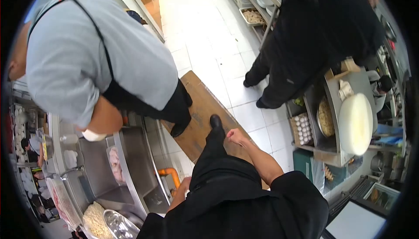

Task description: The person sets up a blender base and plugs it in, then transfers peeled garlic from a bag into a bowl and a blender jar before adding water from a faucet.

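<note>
My right hand hangs in front of my body above a brown board on the floor. Its fingers are curled in, and whether anything is inside them is too small to tell. At my left side, my left hand shows only in part beside my dark trousers, near an orange pipe; its fingers are hidden. One black shoe of mine stands on the board.
On the left, a person in grey stands by metal sinks. A person in black stands at the right, near a shelf counter with a round white block and eggs. White floor tiles lie ahead.
</note>
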Demonstrator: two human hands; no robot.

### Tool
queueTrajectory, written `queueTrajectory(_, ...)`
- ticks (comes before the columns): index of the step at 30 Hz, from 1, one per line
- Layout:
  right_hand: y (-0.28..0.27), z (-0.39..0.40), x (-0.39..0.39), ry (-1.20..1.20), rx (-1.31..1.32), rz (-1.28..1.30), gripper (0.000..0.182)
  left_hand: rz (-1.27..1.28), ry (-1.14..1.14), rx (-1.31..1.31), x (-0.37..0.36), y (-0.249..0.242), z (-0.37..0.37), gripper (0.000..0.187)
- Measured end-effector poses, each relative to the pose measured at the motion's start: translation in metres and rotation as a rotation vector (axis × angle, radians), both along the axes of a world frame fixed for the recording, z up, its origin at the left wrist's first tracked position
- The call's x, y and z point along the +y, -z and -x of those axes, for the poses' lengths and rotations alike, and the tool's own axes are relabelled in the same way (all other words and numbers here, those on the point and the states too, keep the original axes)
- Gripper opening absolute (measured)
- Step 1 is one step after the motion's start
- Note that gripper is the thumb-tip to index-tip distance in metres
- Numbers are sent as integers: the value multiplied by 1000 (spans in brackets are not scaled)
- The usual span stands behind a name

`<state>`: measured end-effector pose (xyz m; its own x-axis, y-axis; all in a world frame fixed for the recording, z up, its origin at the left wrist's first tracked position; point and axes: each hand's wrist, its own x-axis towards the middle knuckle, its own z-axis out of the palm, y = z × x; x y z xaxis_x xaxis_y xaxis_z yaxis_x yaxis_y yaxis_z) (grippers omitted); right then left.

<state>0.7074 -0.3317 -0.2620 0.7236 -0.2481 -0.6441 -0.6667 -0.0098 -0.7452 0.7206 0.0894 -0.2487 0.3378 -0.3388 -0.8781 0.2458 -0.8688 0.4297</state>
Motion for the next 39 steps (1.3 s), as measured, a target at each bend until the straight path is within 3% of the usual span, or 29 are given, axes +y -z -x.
queueTrajectory(1,1,-30,-13,14,22,101,11,10,-61,2,-26,-18,-9,24)
queueTrajectory(4,-5,-128,-59,-48,23,219,10,12,-201,22,-72,-9,-64,23)
queueTrajectory(6,1,-188,-91,-274,-22,438,17,13,-284,14,-88,22,-103,23)
queueTrajectory(8,-25,-245,-128,-378,46,368,23,16,-342,-6,-121,24,-154,23)
queueTrajectory(9,-39,-270,-147,-355,128,196,26,10,-371,-17,-137,22,-181,22)
queueTrajectory(13,-49,-354,-220,-396,82,256,31,-10,-435,-81,-191,8,-291,22)
queueTrajectory(15,-53,-383,-256,-481,185,176,39,1,-434,-136,-207,7,-344,22)
queueTrajectory(16,-55,-393,-273,-510,368,117,49,10,-425,-143,-226,-1,-365,22)
queueTrajectory(18,-1,-410,-303,-749,481,122,72,14,-436,-160,-255,-9,-405,22)
queueTrajectory(19,-21,-404,-310,-529,481,122,76,23,-439,-174,-270,-6,-424,22)
queueTrajectory(20,-11,-411,-326,-491,495,91,77,31,-443,-175,-286,1,-436,22)
queueTrajectory(21,88,-409,-347,-554,215,468,76,40,-444,-175,-305,6,-448,22)
queueTrajectory(22,41,-426,-370,-429,350,349,71,46,-440,-172,-323,17,-458,22)
queueTrajectory(24,2,-466,-414,-322,332,335,65,81,-424,-160,-371,32,-482,22)
queueTrajectory(27,12,-544,-493,-250,156,337,54,83,-451,-100,-459,18,-520,22)
queueTrajectory(28,20,-571,-515,-219,36,424,37,63,-506,-80,-489,3,-538,22)
queueTrajectory(30,23,-629,-559,-239,-105,578,25,44,-669,-40,-545,-39,-584,23)
queueTrajectory(33,-14,-721,-609,-235,-191,628,28,126,-770,26,-590,-30,-647,20)
queueTrajectory(35,-12,-780,-638,-226,-389,766,32,57,-725,23,-613,-17,-681,17)
queueTrajectory(37,-13,-834,-664,-167,-498,825,34,113,-709,91,-618,29,-714,16)
queueTrajectory(39,-41,-888,-693,-13,-523,568,37,204,-664,135,-626,85,-751,15)
